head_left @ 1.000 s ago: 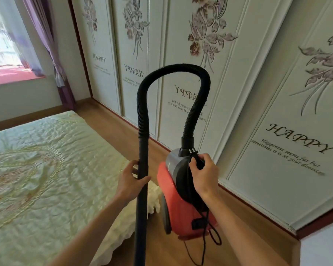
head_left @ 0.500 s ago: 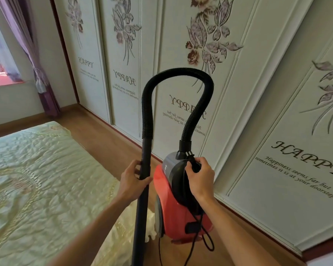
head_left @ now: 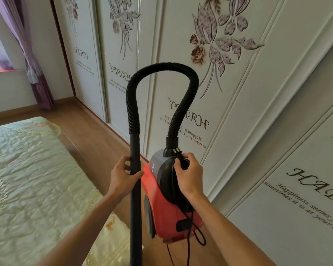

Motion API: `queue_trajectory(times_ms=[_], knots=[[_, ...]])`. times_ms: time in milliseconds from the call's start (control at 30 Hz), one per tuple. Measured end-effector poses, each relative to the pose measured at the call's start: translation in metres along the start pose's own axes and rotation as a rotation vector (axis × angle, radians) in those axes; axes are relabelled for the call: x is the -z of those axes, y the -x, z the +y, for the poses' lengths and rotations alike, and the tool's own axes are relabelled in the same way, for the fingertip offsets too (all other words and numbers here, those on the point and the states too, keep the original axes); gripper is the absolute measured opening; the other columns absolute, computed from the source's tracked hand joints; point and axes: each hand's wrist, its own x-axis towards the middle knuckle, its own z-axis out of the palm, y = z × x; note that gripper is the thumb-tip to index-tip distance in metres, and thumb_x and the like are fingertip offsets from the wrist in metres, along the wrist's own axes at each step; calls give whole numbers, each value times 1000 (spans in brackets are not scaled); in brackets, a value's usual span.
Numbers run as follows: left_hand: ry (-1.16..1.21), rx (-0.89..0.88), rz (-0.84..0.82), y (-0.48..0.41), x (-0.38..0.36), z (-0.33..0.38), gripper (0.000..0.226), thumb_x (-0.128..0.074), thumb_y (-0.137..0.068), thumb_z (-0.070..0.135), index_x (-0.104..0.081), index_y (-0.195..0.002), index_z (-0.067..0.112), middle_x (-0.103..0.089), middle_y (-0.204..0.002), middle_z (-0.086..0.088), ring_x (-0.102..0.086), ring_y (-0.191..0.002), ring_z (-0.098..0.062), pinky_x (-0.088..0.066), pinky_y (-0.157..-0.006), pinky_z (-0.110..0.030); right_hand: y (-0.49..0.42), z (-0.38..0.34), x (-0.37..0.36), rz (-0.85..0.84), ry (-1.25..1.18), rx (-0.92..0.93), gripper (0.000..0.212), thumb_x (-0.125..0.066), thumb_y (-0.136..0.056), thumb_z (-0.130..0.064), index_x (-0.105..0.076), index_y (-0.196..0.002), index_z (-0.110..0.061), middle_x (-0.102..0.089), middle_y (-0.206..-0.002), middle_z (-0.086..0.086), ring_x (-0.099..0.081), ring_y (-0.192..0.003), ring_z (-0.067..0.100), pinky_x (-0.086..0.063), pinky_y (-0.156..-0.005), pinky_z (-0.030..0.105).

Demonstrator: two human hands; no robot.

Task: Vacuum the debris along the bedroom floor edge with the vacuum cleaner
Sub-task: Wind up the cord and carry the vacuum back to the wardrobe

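While our left hand [head_left: 123, 175] curls its fingers round the upright wand [head_left: 135, 208], the right hand [head_left: 188, 176] grips the red vacuum cleaner [head_left: 161, 214] by its handle; we'd say the floor edge [head_left: 113, 129] lies rightward, under the wardrobe doors [head_left: 238, 112].

left hand [head_left: 123, 174] grips wand [head_left: 135, 198] | right hand [head_left: 189, 175] holds vacuum cleaner [head_left: 167, 204] handle | wooden floor [head_left: 88, 127]

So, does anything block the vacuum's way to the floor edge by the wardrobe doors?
Nothing visible does. The left hand grips the wand, the right hand the vacuum body; the floor strip ahead shows no obstacle. The wand's lower end is out of frame.
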Motion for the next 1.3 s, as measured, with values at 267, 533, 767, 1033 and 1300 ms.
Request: queue_trajectory(times_ms=[267,533,767,1033,1300], knots=[[11,37,141,-99,-40,9,43,-84,-77,18,-56,-110,22,-67,-92,-7,-70,-74,-20,-54,-52,-20,-126,24,-29,-142,35,99,17,-60,-98,-26,-62,-113,-18,-71,-100,-3,-67,-94,9,-58,-85,25],[-9,81,273,-198,-28,-4,48,-83,-78,15,-56,-117,16,-66,-96,-5,-68,-77,-14,-54,-56,-20,-235,24,-94,-233,-16,118,13,-62,-97,-23,-63,-109,-18,-71,-98,-4,-68,-93,8,-58,-85,25],[-1,124,295,-287,-12,-14,44,-81,-79,17,-56,-115,18,-65,-95,-5,-68,-78,-17,-57,-61,-25,-319,8,-177,-268,-60,133,13,-62,-96,-20,-64,-107,-14,-69,-92,-7,-65,-85,3,-52,-78,15],[-36,143,395,-368,25,-16,47,-83,-77,20,-57,-116,21,-66,-96,-2,-67,-83,-18,-61,-71,-37,-396,-18,-251,-321,-104,155,10,-62,-96,-20,-64,-104,-13,-63,-84,-17,-62,-78,-6,-46,-66,3],[-49,184,536,-460,55,-28,49,-82,-79,23,-56,-119,21,-65,-101,-5,-68,-89,-25,-62,-76,-44,-478,-37,-343,-420,-139,211,10,-62,-96,-20,-63,-104,-13,-61,-80,-20,-60,-71,-10,-45,-62,3]])
